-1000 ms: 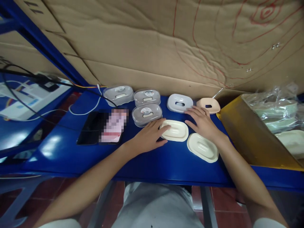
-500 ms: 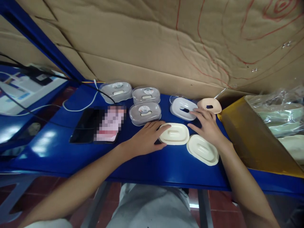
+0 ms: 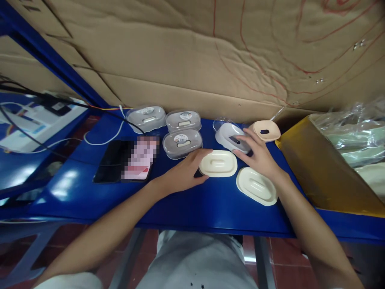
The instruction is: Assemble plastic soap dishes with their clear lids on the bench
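Observation:
My left hand (image 3: 191, 169) grips the left end of a cream oval dish-like piece (image 3: 219, 163), thumb and fingers on opposite edges. The piece has a raised bar in its middle. My right hand (image 3: 259, 155) pinches the right end of a pale grey-white oval box (image 3: 230, 135) with a dark slot in its top, and the box looks tilted. A second cream oval piece (image 3: 256, 186) lies flat below my right hand. Just behind that hand sits a peach slotted box (image 3: 266, 131). A clear cover (image 3: 221, 123) shows behind the grey-white box.
Several grey boxes in clear covers with round labels (image 3: 183, 143) stand at the back left. Two phones (image 3: 140, 158) lie left of them, near a white cable (image 3: 104, 143). At right is an open carton (image 3: 319, 172) holding plastic-wrapped pale green pieces (image 3: 357, 148).
My right hand has closed further on the grey-white box, which has tilted. My left hand stays at the cream piece, now a little apart from the second one.

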The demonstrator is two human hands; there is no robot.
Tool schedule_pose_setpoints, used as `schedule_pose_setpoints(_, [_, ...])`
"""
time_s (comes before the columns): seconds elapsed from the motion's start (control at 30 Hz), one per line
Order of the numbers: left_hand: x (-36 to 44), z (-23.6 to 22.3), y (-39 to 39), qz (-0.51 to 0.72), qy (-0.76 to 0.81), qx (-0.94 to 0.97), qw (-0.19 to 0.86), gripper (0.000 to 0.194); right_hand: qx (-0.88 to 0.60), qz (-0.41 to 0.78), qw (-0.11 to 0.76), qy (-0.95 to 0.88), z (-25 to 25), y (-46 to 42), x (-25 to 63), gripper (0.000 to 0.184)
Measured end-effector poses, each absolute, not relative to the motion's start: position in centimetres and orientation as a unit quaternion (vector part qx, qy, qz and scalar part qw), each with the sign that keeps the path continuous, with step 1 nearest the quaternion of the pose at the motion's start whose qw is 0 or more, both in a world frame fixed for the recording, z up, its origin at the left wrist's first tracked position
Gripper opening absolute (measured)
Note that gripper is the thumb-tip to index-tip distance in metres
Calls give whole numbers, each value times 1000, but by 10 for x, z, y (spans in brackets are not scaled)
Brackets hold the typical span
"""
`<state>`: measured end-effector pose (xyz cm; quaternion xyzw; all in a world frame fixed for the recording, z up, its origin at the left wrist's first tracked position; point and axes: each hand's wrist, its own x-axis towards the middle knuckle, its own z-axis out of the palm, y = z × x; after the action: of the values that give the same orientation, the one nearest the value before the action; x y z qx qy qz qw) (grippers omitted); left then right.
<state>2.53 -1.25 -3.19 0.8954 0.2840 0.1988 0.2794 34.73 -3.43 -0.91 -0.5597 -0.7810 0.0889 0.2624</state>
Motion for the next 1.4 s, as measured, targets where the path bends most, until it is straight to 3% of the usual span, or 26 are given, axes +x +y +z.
schedule_pose_setpoints(0.17, [24, -39, -9, 234, 284, 880, 302, 96, -480, 209, 199, -828, 10, -62, 344, 50])
schedule_pose_setpoints(0.33, [22, -38, -8, 228, 276, 881, 309, 98, -470, 163, 147, -855, 1, -68, 324, 59])
schedule_pose_setpoints(0.5, [19, -35, -7, 201, 282, 890, 296, 97, -448, 108, 115, -880, -9, -72, 310, 45])
schedule_pose_setpoints(0.73, [17, -42, -6, 190, 276, 914, 229, 57, -436, 84, 75, -893, -8, -74, 309, 50])
schedule_pose_setpoints(0.9, [16, -44, -8, 196, 267, 923, 195, 54, -437, 109, 116, -885, -9, -66, 315, 49])
schedule_pose_setpoints(1.1, [16, -43, -10, 201, 264, 925, 185, 52, -557, 93, 179, -806, -25, -42, 339, 54])
schedule_pose_setpoints(1.4, [15, -39, -8, 185, 262, 931, 178, 49, -537, 99, 205, -812, -30, -36, 355, 37])
